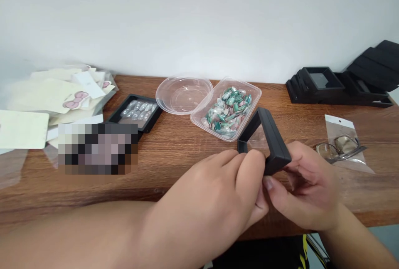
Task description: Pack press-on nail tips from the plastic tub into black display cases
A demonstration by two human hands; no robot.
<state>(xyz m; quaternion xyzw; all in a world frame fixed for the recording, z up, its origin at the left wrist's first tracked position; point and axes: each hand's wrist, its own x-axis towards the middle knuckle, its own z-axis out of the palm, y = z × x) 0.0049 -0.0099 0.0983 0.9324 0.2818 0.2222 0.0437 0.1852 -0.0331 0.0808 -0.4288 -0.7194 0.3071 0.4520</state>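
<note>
Both of my hands grip a black display frame box [274,140] with a clear film window, tilted above the front of the table. My left hand [218,190] is closed on its near left corner, the fingertips partly hidden. On the lower right side, my right hand [308,186] holds it with thumb and curled fingers. Just behind the box sits a clear rectangular tub [199,120] filled with green, white and pink press-on nails [229,109]. Left of that tub lies a round clear plastic lid or bowl [183,94].
Another black frame box [135,111] with pale press-on nails lies left, beside a pixelated patch. Cream cards in clear sleeves [56,94] pile at far left. Black frame boxes [324,84] stack at back right. Eyeglasses [339,148] rest on a clear bag [358,161] at right.
</note>
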